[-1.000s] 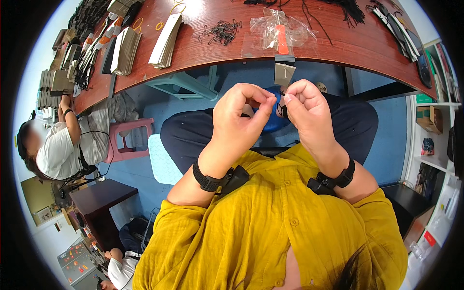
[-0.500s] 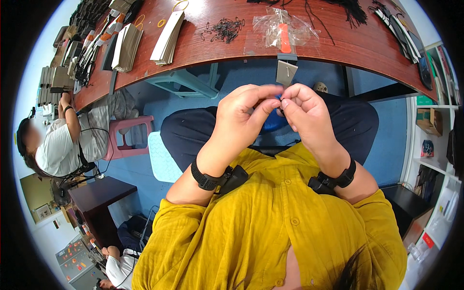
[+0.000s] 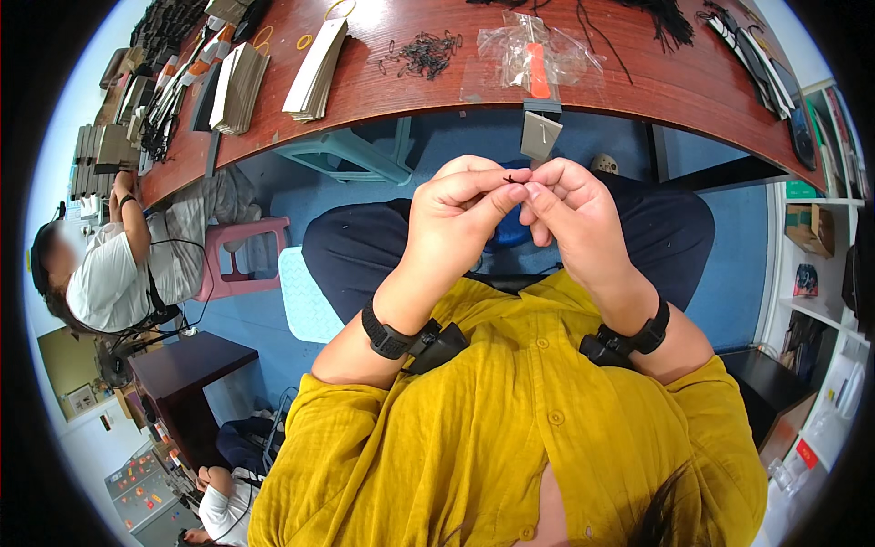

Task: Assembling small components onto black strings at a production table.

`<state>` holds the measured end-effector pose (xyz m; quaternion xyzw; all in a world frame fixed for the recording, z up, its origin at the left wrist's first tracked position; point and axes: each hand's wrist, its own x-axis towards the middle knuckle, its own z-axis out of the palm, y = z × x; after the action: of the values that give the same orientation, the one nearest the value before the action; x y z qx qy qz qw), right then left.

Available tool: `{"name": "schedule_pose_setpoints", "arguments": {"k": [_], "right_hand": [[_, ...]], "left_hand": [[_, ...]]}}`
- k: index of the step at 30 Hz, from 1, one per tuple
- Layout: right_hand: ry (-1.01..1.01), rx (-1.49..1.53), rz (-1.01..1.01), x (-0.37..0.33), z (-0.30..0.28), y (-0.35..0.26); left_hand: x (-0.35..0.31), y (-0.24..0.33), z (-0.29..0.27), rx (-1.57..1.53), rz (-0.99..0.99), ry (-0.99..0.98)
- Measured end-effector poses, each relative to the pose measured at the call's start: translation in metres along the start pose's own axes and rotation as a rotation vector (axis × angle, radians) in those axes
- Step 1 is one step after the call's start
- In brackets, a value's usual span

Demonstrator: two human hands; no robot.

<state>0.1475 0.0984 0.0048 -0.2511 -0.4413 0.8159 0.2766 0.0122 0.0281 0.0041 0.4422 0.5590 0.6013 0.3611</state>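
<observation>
My left hand (image 3: 463, 202) and my right hand (image 3: 580, 211) meet fingertip to fingertip above my lap, just short of the table edge. Both are closed in a pinch. A thin piece of black cord (image 3: 513, 180) pokes out between the thumb and forefinger of my left hand. Whatever the right fingertips hold is too small and too covered to tell. Beyond my hands, a grey tag (image 3: 538, 137) with a small pale piece on it hangs at the table edge. Behind it, an orange strip (image 3: 537, 73) lies on crumpled clear plastic (image 3: 583, 66).
The red-brown table (image 3: 401, 96) carries a pile of small black pins (image 3: 425, 56), stacks of pale tags (image 3: 317, 77) and black cords (image 3: 670, 23). A light-coloured stool (image 3: 310, 296) stands at my left. Further left, a person in a white shirt (image 3: 109, 283) sits at the table.
My left forefinger has come down against the thumb, and the black cord now shows in that pinch. The hanging tag has turned slightly.
</observation>
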Motion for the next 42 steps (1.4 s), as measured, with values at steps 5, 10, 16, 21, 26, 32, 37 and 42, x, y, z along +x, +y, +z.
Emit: {"name": "schedule_pose_setpoints", "arguments": {"k": [5, 10, 16, 21, 26, 32, 37, 42], "right_hand": [[0.003, -0.061, 0.134, 0.001, -0.001, 0.000], [-0.050, -0.931, -0.317, -0.004, 0.000, -0.016], [-0.247, -1.191, -0.662, 0.005, -0.009, -0.035], [-0.266, -0.187, 0.042, 0.008, -0.025, -0.002], [-0.330, -0.066, 0.009, 0.004, -0.028, 0.008], [-0.195, -0.524, -0.267, 0.001, -0.023, 0.003], [-0.221, -0.554, -0.222, -0.001, -0.020, 0.002], [-0.277, -0.454, -0.080, -0.001, -0.018, 0.013]], "left_hand": [[0.000, -0.002, 0.000, 0.004, -0.052, 0.055], [0.004, 0.005, -0.005, -0.019, -0.323, 0.100], [0.003, 0.011, -0.015, 0.626, 0.060, -0.381], [0.005, 0.006, -0.020, 0.089, -0.187, -0.476], [-0.001, -0.003, -0.024, -0.119, -0.308, -0.488], [0.002, -0.003, -0.029, -0.039, -0.416, -0.512], [0.004, -0.001, -0.035, -0.021, -0.478, -0.544], [0.001, -0.005, -0.036, -0.098, -0.499, -0.560]]}}
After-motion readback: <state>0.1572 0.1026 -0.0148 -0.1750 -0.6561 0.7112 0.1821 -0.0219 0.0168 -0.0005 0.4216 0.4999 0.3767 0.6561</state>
